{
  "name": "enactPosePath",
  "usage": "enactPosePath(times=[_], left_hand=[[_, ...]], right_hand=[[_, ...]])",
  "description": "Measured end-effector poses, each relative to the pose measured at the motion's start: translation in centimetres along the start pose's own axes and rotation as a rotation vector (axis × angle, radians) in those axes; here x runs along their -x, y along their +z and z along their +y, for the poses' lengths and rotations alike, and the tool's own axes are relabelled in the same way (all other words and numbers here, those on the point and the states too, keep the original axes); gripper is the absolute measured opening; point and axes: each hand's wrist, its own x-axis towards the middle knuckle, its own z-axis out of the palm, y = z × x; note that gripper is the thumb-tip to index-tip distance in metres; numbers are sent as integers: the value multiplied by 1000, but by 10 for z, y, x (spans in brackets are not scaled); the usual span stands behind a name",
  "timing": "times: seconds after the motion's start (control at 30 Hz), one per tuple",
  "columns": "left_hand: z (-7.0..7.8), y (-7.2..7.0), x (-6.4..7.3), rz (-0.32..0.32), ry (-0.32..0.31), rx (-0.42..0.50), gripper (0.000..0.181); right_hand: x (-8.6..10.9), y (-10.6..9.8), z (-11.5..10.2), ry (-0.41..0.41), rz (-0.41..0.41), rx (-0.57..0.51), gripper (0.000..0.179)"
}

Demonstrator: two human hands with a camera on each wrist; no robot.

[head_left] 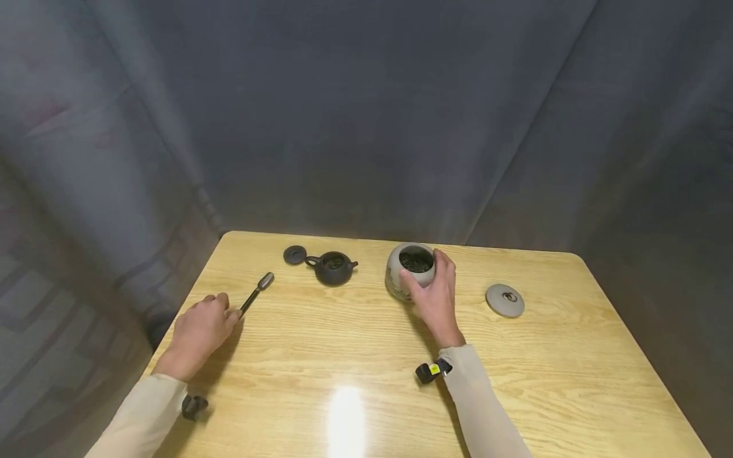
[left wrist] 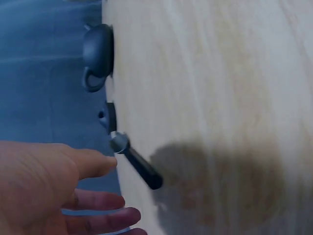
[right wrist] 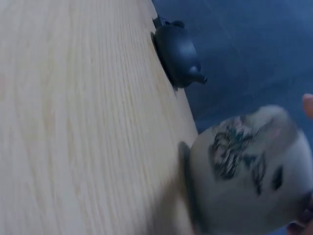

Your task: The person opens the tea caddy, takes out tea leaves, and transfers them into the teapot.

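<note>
My right hand (head_left: 436, 299) grips a round grey tea jar (head_left: 395, 280), thumb on the near side and fingers around the right side by the rim. Dark leaf-like contents show in its open mouth. In the right wrist view the jar (right wrist: 249, 171) bears a dark painted pattern. A slim tea scoop (head_left: 258, 292) with a dark handle and a metallic-looking head lies at the table's left. Beside its handle is my left hand (head_left: 202, 327). From the left wrist, the fingers (left wrist: 105, 218) look extended, apart from the scoop (left wrist: 142, 166), with nothing held.
A dark teapot (head_left: 333, 268) stands uncovered at the back, its spout to the right. Its small round lid (head_left: 294, 255) lies left of the handle. The jar's grey lid (head_left: 505, 301), with a ring on top, lies on the wooden table (head_left: 572, 356) at right. Grey curtains (head_left: 366, 127) enclose the table.
</note>
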Motion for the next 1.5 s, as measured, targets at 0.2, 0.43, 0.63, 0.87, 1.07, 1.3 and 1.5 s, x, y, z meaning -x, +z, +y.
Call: enactPosePath(times=[0.2,0.43,0.63,0.87,1.07,1.3,1.5], left_hand=[[3,-12,-4,158,35,-1,28],[18,-12,-29,247,66,81,28],[31,-3,-64,187,76,168,40],[42,13,-108,58,100,226,56],[55,25,-131,27,163,234,50],[65,36,-143,62,128,229,31],[69,38,-146,47,78,188,27]], right_hand=[[13,13,-27,-301,112,-86,62],[22,52,-50,-415,22,-123,44],[13,87,-46,-170,-149,-168,49],[-4,114,-38,-20,-243,-133,66],[-12,125,-39,17,-288,-89,70],[-11,132,-41,34,-304,-67,68],[-9,137,-43,38,-292,-86,66]])
